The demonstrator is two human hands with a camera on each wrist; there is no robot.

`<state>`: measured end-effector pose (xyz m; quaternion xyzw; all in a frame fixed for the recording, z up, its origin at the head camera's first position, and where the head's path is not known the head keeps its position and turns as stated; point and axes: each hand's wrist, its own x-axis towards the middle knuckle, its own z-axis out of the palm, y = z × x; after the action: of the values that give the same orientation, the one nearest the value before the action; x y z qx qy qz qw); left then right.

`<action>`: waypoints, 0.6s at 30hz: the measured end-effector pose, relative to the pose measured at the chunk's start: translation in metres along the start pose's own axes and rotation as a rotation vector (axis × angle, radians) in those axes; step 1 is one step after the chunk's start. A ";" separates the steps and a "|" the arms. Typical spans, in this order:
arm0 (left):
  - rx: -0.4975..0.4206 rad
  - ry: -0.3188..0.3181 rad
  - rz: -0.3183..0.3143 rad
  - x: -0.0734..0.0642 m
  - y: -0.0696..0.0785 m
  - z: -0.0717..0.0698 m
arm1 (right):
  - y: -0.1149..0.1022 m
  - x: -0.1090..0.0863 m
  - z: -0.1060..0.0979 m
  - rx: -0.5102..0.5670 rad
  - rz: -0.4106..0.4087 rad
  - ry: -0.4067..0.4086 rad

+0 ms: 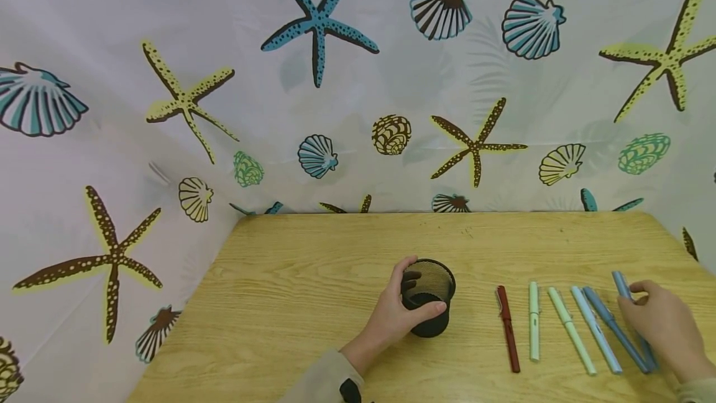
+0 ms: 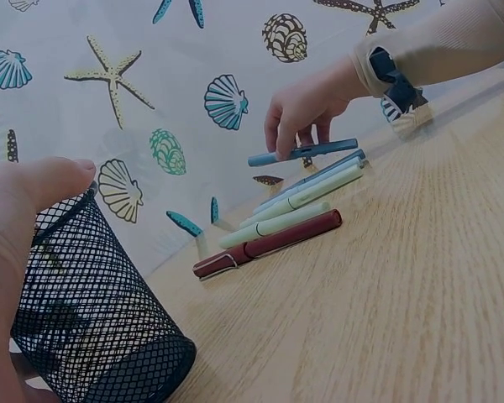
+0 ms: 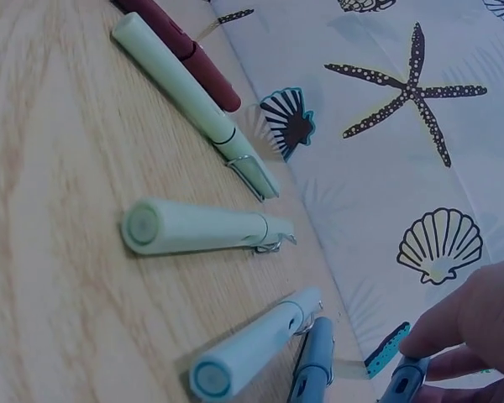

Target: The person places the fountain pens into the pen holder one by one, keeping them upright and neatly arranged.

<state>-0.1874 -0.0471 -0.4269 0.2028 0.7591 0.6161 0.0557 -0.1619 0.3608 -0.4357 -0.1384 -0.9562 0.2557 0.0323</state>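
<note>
My left hand (image 1: 393,308) grips a black mesh pen cup (image 1: 431,323), thumb at the near side of its rim and fingers round the far side. Inside the cup no pens show in the head view. At the right end of a row of pens, my right hand (image 1: 665,323) pinches a blue pen (image 1: 619,281) between thumb and fingers. In the left wrist view this blue pen (image 2: 332,148) is over the other pens. Just left of it lie another blue pen (image 1: 615,328) and a light blue pen (image 1: 596,328).
Farther left in the row are two pale green pens, one slanted (image 1: 572,329) and one straighter (image 1: 534,322), then a dark red pen (image 1: 508,328). All lie on a wood-grain table (image 1: 291,278). A cloth (image 1: 252,98) printed with shells and starfish hangs behind and at the sides.
</note>
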 end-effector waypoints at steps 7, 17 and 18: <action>0.038 0.017 0.012 0.008 -0.028 0.002 | -0.011 -0.002 -0.005 0.004 -0.024 0.048; 0.033 0.024 0.019 0.009 -0.031 0.004 | -0.017 -0.003 -0.003 0.038 -0.098 0.126; 0.031 0.025 0.017 0.010 -0.031 0.004 | -0.015 -0.002 0.000 0.037 -0.107 0.142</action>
<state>-0.2023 -0.0450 -0.4556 0.2027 0.7674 0.6072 0.0378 -0.1639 0.3484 -0.4281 -0.1043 -0.9526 0.2609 0.1163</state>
